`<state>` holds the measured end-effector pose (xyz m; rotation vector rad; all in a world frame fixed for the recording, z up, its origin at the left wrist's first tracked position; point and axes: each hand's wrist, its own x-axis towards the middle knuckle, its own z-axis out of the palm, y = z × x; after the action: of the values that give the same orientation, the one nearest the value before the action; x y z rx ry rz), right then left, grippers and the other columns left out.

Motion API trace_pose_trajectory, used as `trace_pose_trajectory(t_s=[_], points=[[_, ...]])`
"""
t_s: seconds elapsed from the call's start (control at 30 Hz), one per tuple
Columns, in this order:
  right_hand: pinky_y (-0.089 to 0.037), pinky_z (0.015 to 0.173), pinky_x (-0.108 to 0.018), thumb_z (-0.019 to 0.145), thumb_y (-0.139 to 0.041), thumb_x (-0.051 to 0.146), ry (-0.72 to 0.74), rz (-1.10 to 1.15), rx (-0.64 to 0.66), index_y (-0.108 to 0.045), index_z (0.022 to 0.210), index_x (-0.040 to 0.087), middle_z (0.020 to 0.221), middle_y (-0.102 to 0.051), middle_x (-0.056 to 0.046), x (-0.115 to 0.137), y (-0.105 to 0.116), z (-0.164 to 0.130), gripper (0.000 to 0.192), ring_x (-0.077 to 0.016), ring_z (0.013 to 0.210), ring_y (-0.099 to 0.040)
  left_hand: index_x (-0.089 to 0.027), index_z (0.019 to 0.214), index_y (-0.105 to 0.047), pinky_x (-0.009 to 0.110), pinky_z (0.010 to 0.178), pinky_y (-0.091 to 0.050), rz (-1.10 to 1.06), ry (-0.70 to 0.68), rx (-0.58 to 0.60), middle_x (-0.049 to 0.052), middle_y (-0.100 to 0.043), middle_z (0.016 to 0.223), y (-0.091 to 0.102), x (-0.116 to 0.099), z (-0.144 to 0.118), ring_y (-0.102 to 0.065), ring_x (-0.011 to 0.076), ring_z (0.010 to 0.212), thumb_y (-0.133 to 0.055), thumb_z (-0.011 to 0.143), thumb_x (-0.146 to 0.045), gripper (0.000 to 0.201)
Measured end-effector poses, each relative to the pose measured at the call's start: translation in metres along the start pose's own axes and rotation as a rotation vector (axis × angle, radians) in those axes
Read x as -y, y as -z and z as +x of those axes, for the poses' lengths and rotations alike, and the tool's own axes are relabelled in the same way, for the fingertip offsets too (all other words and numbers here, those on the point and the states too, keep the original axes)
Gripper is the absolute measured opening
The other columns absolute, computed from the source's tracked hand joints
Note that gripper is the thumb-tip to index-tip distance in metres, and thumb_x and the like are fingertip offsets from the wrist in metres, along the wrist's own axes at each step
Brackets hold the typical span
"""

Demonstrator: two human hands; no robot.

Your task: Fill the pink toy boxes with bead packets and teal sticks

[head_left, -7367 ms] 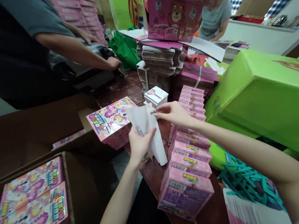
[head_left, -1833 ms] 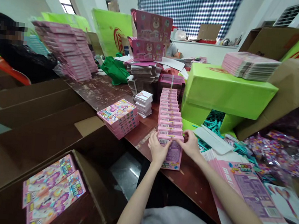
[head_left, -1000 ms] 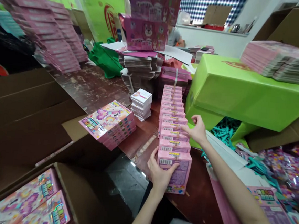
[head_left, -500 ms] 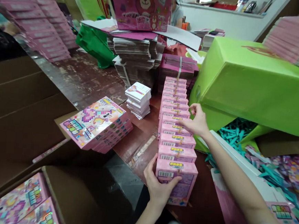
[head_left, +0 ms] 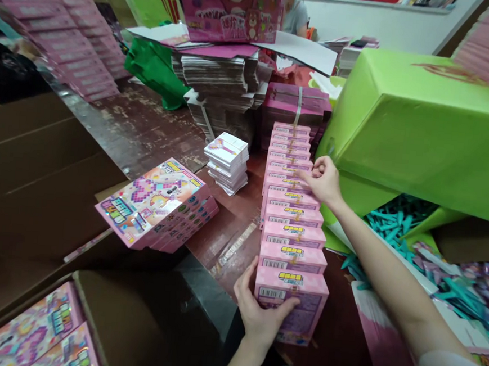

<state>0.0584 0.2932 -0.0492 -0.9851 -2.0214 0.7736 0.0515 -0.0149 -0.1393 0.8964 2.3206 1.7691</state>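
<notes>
A long row of pink boxes [head_left: 295, 232] with barcodes and yellow marks on their upper faces stands on the dark red table. Strips of brownish tape show on them. My left hand [head_left: 255, 308] is closed around the nearest pink box [head_left: 308, 317], thumb across its front and fingers along its left side. Farther up the row, my right hand [head_left: 325, 181] has curled fingers at the right side, its thumb over the upper face of one box. Whether it pinches anything is hidden. Left of the row are a stack of white cards [head_left: 229, 165] and printed boxes [head_left: 153, 204].
An open brown carton [head_left: 144, 322] with printed boxes fills the lower left. A large lime-green box [head_left: 434, 136] borders the row on the right, above teal plastic pieces [head_left: 398, 217]. Stacked cardboard [head_left: 219, 74] and a strapped purple bundle [head_left: 295, 102] stand behind.
My right hand has moved a little farther along the row, away from me. My left hand keeps its hold on the nearest box. The view has shifted slightly.
</notes>
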Motion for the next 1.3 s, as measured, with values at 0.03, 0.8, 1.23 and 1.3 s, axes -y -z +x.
trace_pose_trajectory(t_s=[0.03,0.8,1.23,1.3], points=[[-0.026,0.051,-0.023,0.063,-0.072,0.055,-0.013,-0.015,-0.027,-0.037,0.082,0.022,0.059,-0.036,0.007,-0.001,-0.001,0.003,0.052,-0.0089,0.052,-0.031,-0.016,0.127,-0.048,0.046,0.093,-0.047,0.003,0.004,-0.001,0.016,-0.058,0.122,0.000,0.000,0.000,-0.058,0.0302,0.109,-0.087,0.045,-0.046,0.096],[-0.038,0.059,-0.031,0.078,-0.062,0.043,0.015,-0.183,-0.087,-0.044,0.075,0.021,0.068,-0.054,-0.002,-0.009,-0.015,0.082,0.029,-0.0161,0.060,-0.049,-0.016,0.126,-0.048,0.044,0.094,-0.047,-0.014,0.001,-0.027,0.015,-0.059,0.119,-0.002,-0.002,0.001,-0.058,0.0302,0.109,-0.088,0.043,-0.046,0.096],[-0.041,0.063,-0.033,0.066,-0.070,0.057,-0.028,-0.240,-0.116,-0.043,0.069,0.021,0.068,-0.054,-0.002,-0.027,-0.026,0.115,0.045,-0.0165,0.064,-0.048,-0.015,0.129,-0.046,0.046,0.093,-0.047,0.050,-0.025,-0.049,0.016,-0.056,0.121,-0.002,0.001,-0.002,-0.057,0.0306,0.108,-0.086,0.046,-0.047,0.098],[-0.042,0.066,-0.035,0.062,-0.075,0.053,-0.084,-0.266,-0.137,-0.046,0.070,0.020,0.072,-0.055,-0.004,-0.027,-0.028,0.122,0.045,-0.0186,0.068,-0.050,-0.015,0.128,-0.047,0.046,0.093,-0.047,0.048,-0.025,-0.049,0.016,-0.056,0.121,-0.002,0.001,-0.002,-0.057,0.0308,0.109,-0.086,0.045,-0.047,0.097]])
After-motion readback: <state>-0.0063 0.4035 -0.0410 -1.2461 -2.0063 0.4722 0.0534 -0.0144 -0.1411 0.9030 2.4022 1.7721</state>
